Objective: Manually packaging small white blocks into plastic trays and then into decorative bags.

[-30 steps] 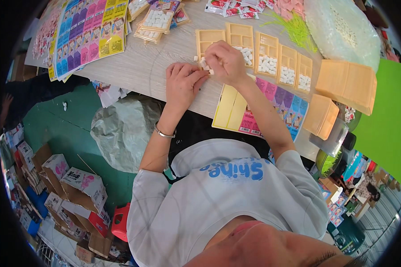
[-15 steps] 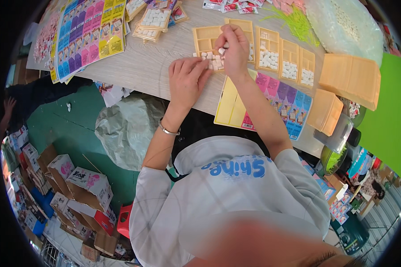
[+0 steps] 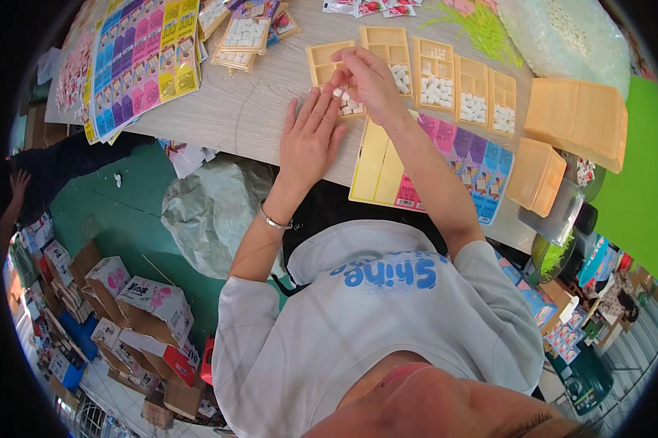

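My left hand [image 3: 311, 139] lies palm down at the near left corner of a pale orange compartment tray [image 3: 319, 52]. Its fingers are stretched out and reach over the tray's edge. Above that tray my right hand [image 3: 369, 84] is bent with its fingers drawn together. A small white block [image 3: 338, 93] shows at its fingertips, close to the left fingers. More small whitish blocks [image 3: 351, 108] fill the tray's near compartment, partly covered by both hands. To the right stand several like trays [image 3: 436, 67] with white blocks in their near compartments.
Printed card sheets [image 3: 460, 157] lie under my right forearm, others [image 3: 143, 66] at the left. Filled trays [image 3: 245, 33] are stacked at the back. Stacked trays [image 3: 574, 120], a clear plastic bag [image 3: 563, 36] and green shreds [image 3: 482, 33] occupy the right side.
My left hand has flattened, its fingers straightening forward over the tray's edge. The right hand has shifted left, lower over the tray, its fingertips nearer the left hand.
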The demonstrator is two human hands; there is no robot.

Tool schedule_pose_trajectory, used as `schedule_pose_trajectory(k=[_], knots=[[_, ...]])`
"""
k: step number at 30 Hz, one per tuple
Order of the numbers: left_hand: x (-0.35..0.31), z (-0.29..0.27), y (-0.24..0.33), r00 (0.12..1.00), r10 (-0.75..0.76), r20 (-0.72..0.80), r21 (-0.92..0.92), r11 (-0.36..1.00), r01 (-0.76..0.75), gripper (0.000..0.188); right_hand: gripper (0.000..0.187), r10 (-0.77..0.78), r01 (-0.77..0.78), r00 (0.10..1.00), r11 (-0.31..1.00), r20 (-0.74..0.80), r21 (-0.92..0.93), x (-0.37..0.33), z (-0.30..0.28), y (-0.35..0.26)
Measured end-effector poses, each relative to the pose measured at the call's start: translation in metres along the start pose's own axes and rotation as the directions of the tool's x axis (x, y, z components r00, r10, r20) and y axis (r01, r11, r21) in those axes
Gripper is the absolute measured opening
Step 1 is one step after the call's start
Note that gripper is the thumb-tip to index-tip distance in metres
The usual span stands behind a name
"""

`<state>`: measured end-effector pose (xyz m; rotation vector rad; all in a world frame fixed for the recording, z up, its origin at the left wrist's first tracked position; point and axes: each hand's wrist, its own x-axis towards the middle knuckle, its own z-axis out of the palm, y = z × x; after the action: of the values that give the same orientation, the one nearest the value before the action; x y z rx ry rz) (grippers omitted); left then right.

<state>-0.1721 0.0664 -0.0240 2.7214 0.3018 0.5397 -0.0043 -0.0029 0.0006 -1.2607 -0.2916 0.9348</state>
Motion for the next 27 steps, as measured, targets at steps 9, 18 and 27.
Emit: schedule_pose_trajectory(k=[9,18,27], knots=[[0.009,0.0,-0.011,0.976,-0.076,-0.205,-0.194,0.98,0.036,0.037,0.019,-0.266,0.239,0.964,0.871,-0.003,-0.429,-0.029,-0.038,-0.017],[0.009,0.009,-0.009,0.981,-0.028,-0.195,-0.2,0.98,-0.012,0.032,0.011,-0.476,0.407,0.837,0.213,0.269,-0.888,-0.024,-0.031,0.001],[0.01,0.003,-0.003,0.999,0.037,0.018,-0.077,0.996,-0.036,0.057,0.009,-0.431,0.42,0.837,0.111,0.337,-0.901,-0.046,-0.039,-0.005]])
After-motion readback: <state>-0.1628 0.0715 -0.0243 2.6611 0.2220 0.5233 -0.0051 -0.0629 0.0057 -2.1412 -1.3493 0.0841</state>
